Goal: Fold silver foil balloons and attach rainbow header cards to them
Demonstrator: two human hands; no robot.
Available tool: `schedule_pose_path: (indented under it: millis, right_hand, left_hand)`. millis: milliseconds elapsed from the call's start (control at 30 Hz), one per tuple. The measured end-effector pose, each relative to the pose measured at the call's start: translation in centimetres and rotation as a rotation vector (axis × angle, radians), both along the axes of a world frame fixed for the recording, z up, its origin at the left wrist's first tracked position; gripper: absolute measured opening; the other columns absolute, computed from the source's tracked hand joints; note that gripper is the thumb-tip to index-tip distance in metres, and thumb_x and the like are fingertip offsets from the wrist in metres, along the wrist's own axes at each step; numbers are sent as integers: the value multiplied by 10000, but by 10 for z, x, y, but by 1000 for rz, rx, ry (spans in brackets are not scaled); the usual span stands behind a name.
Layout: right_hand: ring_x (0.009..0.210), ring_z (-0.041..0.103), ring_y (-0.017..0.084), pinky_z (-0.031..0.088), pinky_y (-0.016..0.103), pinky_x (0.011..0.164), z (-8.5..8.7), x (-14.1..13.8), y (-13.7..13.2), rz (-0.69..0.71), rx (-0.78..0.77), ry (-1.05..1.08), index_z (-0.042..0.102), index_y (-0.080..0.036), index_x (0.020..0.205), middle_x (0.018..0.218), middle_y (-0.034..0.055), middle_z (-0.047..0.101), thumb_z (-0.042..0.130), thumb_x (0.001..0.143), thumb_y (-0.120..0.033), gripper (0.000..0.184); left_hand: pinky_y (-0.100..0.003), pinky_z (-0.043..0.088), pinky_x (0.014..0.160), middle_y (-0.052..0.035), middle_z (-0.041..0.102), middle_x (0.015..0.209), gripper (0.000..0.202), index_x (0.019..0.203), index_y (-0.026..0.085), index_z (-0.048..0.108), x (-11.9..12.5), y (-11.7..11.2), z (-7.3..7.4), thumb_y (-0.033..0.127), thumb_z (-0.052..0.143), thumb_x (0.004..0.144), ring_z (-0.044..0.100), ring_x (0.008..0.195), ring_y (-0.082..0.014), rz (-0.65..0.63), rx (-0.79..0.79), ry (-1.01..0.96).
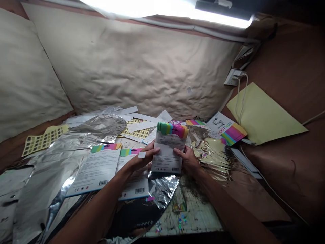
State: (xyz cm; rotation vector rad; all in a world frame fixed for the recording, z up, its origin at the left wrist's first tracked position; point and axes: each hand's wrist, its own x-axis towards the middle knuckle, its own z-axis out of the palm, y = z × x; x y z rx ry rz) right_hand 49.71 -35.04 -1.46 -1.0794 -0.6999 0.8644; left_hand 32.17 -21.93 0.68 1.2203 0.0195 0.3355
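Between my two hands stands a stack of printed cards [169,145], white with a rainbow band and a hanging slot at the top and small print and a barcode below. My left hand [147,154] grips its left edge, thumb on the front; a small white square sits near the wrist. On the right edge my right hand [186,157] is closed, its thumb also on the front. Left of the stack lie a similar card [99,169] and another card [137,186], partly under my left forearm.
Silvery plastic film [73,145] covers the table's left side. Yellow sticker sheets [45,137] and white paper strips lie behind. At right are crinkled shiny film [215,152], a rainbow-printed card [225,127], a yellow sheet [264,115] and cables from a socket [233,77]. A lamp [157,10] hangs above.
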Motion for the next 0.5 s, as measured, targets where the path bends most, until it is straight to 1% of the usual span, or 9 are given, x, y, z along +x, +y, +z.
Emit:
schedule_pose_path:
  millis: [67,133,233,333,500]
  right_hand:
    - [925,708,269,564,435,864,1,0,-1,-9,-12,-18,690,-171,1025,1038,87,753,863,646,-336,447]
    - [937,704,269,560,432,869,3,-2,-2,-24,-21,-59,695,-172,1020,1046,84,751,863,646,-334,441]
    - [976,694,268,547,433,903,4,-4,-4,-27,-19,-101,707,-180,1010,1060,75,749,860,653,-326,415]
    - [972,693,264,543,431,909,4,-4,-3,-18,-7,-95,717,-192,997,1044,63,753,862,650,-313,395]
    - [924,699,264,550,430,875,2,-4,-2,-29,19,-79,725,-208,968,978,45,765,874,619,-301,391]
  left_hand:
    - [-361,499,866,-117,656,1222,515,1347,204,514,0,0,0,363,656,878,631,1069,-275,43,51,25]
    - [-361,507,847,-129,671,1194,470,1288,173,566,0,1,-1,359,673,871,646,1035,-274,73,88,52]
    - [-375,511,871,-131,685,1171,430,1209,151,623,-1,2,-1,349,716,839,657,1017,-273,57,123,90]
    - [-390,512,900,-126,691,1163,433,1193,154,635,-2,1,2,342,739,818,657,1027,-272,62,120,87]
    - [-387,532,863,-126,718,1098,445,1139,133,659,3,-3,0,333,786,762,681,967,-278,132,128,62]
